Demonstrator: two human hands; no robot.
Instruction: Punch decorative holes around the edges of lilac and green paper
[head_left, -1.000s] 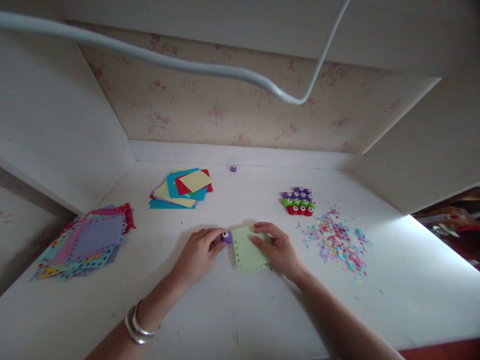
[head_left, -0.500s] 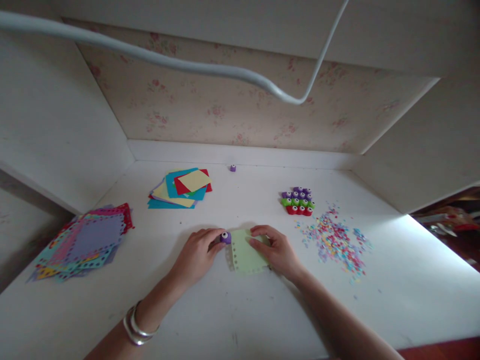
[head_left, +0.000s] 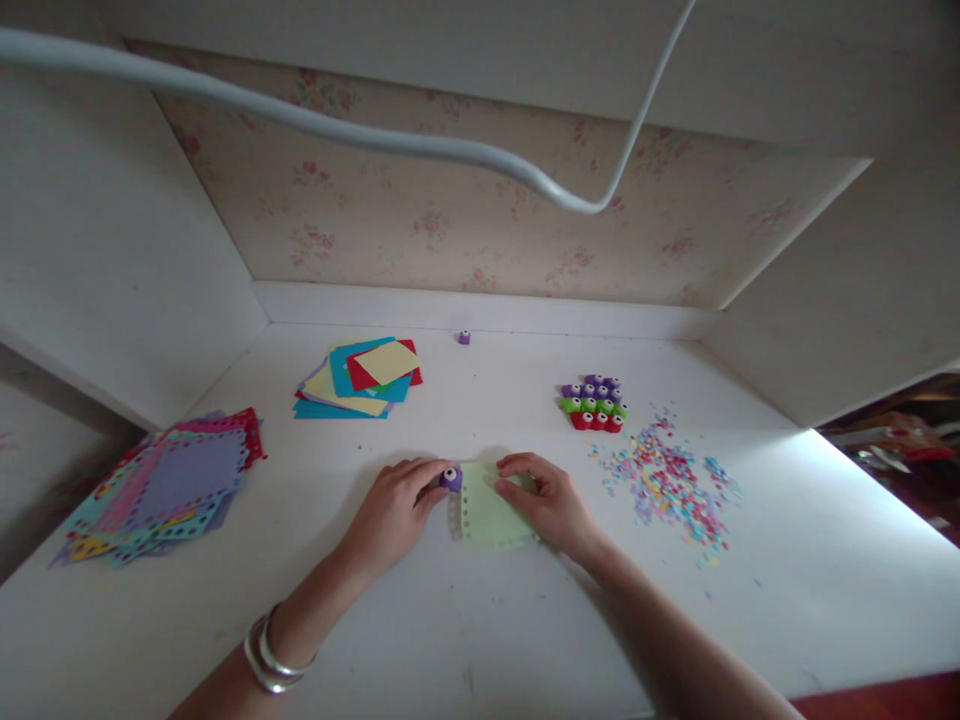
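Observation:
My left hand [head_left: 399, 507] is closed around a small purple paper punch [head_left: 451, 478] with a white-and-black eye-like button on top. Thumb and index finger pinch the punch from either side. Against its right side lies the edge of a light green paper [head_left: 491, 508]. A row of punched holes runs down the paper's left edge, and more marks line its bottom edge. My right hand [head_left: 551, 505] pinches the paper at its right side, thumb on top; the fingers underneath are hidden.
Punched colored papers [head_left: 187, 470] lie stacked at left, with plain colored sheets [head_left: 390, 365] behind. Purple, green and red punches [head_left: 596, 405] stand grouped at right, beside scattered confetti [head_left: 675, 475]. Another purple punch [head_left: 465, 338] sits near the wall. A white cable [head_left: 420, 143] hangs across the top.
The light green paper has shifted very slightly left and tilted a little at the punch. Both hands keep their grips.

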